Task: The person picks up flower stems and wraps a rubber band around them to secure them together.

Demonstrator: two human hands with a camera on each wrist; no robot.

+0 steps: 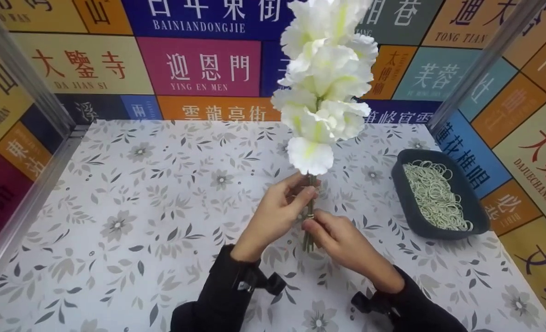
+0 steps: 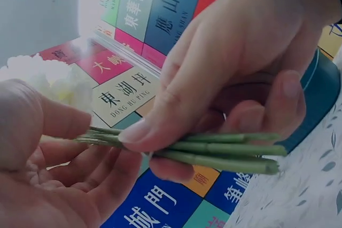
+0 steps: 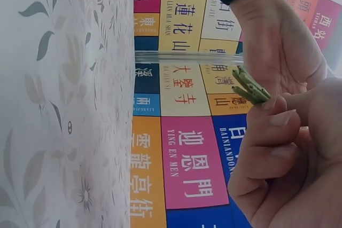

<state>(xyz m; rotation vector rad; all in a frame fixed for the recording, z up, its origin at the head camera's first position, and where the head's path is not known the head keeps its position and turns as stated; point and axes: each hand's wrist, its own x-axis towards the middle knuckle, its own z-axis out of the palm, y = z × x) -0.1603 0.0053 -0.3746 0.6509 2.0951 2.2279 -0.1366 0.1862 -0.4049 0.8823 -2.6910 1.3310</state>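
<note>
A bunch of white artificial-looking flowers [image 1: 325, 92] with ruffled, yellow-green-tinged petals stands upright above the table in the head view. Just under the lowest bloom, my left hand [image 1: 273, 214] holds the gathered stems between thumb and fingers. My right hand [image 1: 346, 240] pinches the same stems lower down, beside a thin pale rubber band [image 1: 310, 216] that circles them. Cut green stem ends [image 2: 230, 150] stick out past the right fingers in the left wrist view. The right wrist view also shows stem ends [image 3: 250, 86] beyond the right fingertips. Fingers partly hide the band.
On the right of the table, a dark plastic tub [image 1: 478, 214] holds many pale green rubber bands [image 1: 436, 196]. A floral-patterned cloth [image 1: 116, 184] covers the table. Panels with colourful lettering [image 1: 199, 67] and metal corner posts [image 1: 47, 101] enclose its back and sides.
</note>
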